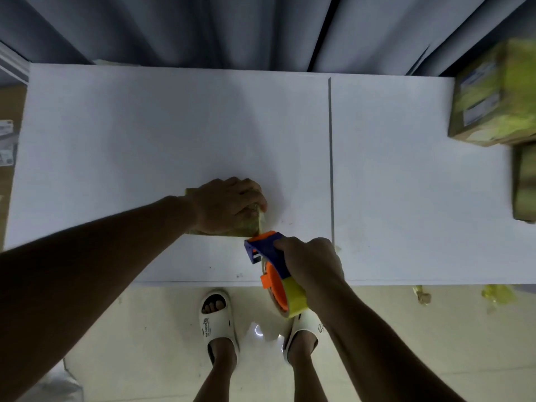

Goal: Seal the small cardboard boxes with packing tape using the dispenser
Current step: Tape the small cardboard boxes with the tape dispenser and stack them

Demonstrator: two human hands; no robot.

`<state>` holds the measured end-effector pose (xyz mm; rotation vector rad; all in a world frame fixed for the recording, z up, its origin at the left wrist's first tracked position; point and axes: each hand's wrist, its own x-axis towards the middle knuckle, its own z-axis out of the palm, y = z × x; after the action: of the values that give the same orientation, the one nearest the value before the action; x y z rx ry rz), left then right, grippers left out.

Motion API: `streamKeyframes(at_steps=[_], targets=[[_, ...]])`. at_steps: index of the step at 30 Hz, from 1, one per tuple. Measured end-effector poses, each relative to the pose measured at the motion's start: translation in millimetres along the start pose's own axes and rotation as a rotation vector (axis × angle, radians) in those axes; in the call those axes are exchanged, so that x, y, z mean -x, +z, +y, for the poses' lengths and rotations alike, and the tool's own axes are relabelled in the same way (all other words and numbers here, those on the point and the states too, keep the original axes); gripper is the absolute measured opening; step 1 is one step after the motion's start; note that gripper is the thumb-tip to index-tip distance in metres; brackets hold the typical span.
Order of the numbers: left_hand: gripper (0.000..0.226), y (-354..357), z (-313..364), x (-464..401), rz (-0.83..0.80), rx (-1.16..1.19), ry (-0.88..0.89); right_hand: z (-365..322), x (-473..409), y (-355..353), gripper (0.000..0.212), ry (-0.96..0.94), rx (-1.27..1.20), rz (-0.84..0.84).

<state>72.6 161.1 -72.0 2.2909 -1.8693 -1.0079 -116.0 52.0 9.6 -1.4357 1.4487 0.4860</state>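
Observation:
A small cardboard box (246, 226) wrapped in yellowish tape lies on the white table (174, 126), near its front edge. My left hand (229, 206) lies over the box with fingers curled round its far right side, hiding most of it. My right hand (311, 261) grips a blue and orange tape dispenser (269, 253) carrying a yellow tape roll (294, 297). The dispenser's orange nose touches the box's front right corner, and its roll end hangs past the table edge.
Two larger taped cardboard boxes (493, 94) (525, 184) sit at the table's right edge. A dark seam (330, 158) runs across the tabletop. Grey curtains (232, 30) hang behind. Tape scraps (422, 295) lie on the floor, and my feet in white slippers (217, 320) stand below.

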Motion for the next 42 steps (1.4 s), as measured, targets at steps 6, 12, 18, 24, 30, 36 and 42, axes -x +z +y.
streamKeyframes(at_steps=[6, 12, 18, 24, 30, 36, 42], targets=[[0.027, 3, 2, 2, 0.065, 0.09, -0.039, -3, 8, 9, 0.025, -0.01, 0.196, 0.058], [0.033, 1, 9, -2, 0.136, 0.087, -0.047, 13, 13, 41, 0.029, -0.039, 0.144, 0.069], [0.053, 10, 28, 9, 0.262, -0.074, -0.118, 38, 35, 57, 0.041, -0.106, 0.093, 0.058], [0.043, 10, 39, 12, 0.192, -0.089, -0.076, 60, 33, 40, 0.038, -0.117, 0.012, 0.08], [0.031, 21, 48, 16, 0.241, -0.173, -0.071, 69, 24, 26, 0.037, -0.098, -0.083, 0.106], [0.013, 28, 53, 16, 0.318, -0.071, -0.024, 74, 25, 8, 0.032, -0.103, -0.201, 0.073], [0.021, 18, 61, 10, 0.259, -0.204, -0.188, 69, 34, -6, 0.025, -0.098, -0.383, 0.014]])
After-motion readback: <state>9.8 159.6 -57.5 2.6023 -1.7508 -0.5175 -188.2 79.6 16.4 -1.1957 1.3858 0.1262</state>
